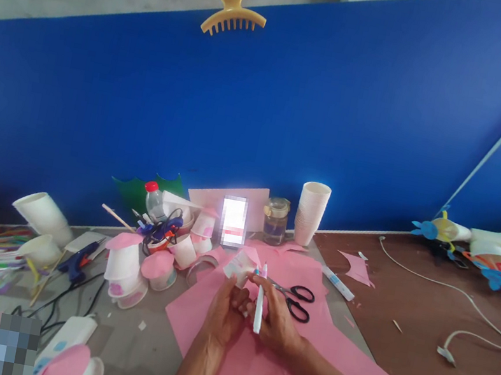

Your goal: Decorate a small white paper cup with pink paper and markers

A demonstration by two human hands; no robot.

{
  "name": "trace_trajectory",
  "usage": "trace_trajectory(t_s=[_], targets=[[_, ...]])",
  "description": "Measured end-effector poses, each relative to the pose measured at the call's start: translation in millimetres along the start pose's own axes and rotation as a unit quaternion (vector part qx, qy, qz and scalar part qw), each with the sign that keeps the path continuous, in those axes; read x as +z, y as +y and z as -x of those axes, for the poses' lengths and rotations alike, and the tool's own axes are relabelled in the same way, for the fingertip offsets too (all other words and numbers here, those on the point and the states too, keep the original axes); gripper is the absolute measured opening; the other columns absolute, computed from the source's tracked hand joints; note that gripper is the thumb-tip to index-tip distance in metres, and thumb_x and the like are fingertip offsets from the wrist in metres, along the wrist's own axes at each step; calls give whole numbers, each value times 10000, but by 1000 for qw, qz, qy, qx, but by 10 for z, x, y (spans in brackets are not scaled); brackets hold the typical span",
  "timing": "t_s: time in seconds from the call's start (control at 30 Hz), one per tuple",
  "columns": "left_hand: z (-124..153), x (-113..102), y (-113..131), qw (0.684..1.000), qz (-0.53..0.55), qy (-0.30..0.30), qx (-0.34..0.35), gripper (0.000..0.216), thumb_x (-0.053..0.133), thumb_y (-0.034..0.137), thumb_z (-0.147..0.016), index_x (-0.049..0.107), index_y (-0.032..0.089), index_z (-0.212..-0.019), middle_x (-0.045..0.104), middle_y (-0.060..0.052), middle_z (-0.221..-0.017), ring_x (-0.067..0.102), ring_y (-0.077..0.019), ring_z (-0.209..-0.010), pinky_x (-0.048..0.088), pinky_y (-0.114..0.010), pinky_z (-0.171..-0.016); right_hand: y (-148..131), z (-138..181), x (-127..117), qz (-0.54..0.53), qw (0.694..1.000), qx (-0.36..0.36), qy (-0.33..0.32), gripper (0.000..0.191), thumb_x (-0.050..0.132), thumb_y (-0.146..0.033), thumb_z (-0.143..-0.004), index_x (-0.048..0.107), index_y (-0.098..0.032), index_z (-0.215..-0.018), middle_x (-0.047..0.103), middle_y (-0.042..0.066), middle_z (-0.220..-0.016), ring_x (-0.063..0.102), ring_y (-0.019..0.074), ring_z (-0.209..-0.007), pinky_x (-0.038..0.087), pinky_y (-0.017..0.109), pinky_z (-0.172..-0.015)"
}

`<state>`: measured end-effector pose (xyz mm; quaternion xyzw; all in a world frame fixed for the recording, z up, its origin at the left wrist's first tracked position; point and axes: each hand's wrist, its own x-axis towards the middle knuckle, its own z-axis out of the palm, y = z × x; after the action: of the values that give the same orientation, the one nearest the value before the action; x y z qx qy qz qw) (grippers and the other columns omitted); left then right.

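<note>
Over the pink paper sheet (283, 355), my left hand (227, 309) is closed on a small white-and-pink paper piece (240, 266); its exact shape is hard to make out. Close beside it, my right hand (275, 316) grips a white marker pen (259, 308), its fingertips near the paper piece. Part of the pen's tip end is hidden by the fingers. Scissors (300, 303) with black handles lie on the pink sheet just beyond my right hand.
A stack of white paper cups (310, 214) and a lidded glass jar (275, 223) stand by the blue partition (264, 112). Pink-topped cups (125, 262) and a blue glue gun (78, 262) lie left. A white cable (469, 294) crosses the brown surface right.
</note>
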<state>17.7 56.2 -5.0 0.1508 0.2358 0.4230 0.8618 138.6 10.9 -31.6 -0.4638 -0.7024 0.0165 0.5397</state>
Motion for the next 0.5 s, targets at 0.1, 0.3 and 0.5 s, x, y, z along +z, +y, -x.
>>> trace_trajectory(t_s=[0.1, 0.3, 0.5], targets=[[-16, -9, 3, 1000, -11, 11, 1, 374, 764, 369, -688, 645, 92, -908, 234, 118, -427, 210, -29, -385, 278, -165, -403, 26, 12, 11, -1, 1000, -1, -4, 463, 475, -194, -859, 391, -196, -1315, 610, 143, -1204, 612, 249, -1089, 530, 408, -882], [-21, -9, 2, 998, -54, 35, -12, 371, 729, 444, -699, 624, 129, -864, 261, 110, -408, 266, -44, -363, 268, -189, -398, 67, 27, 30, 18, 1000, 5, -13, 460, 483, -215, -856, 403, -196, -1309, 608, 140, -1203, 604, 254, -1094, 518, 420, -901], [-38, -4, -19, 992, -105, 69, 7, 306, 742, 398, -689, 576, 160, -786, 287, 107, -393, 287, -56, -349, 237, -203, -391, 54, 0, 5, 26, 1000, -9, -9, 462, 466, -215, -867, 383, -195, -1320, 611, 138, -1183, 620, 248, -1054, 524, 414, -887]])
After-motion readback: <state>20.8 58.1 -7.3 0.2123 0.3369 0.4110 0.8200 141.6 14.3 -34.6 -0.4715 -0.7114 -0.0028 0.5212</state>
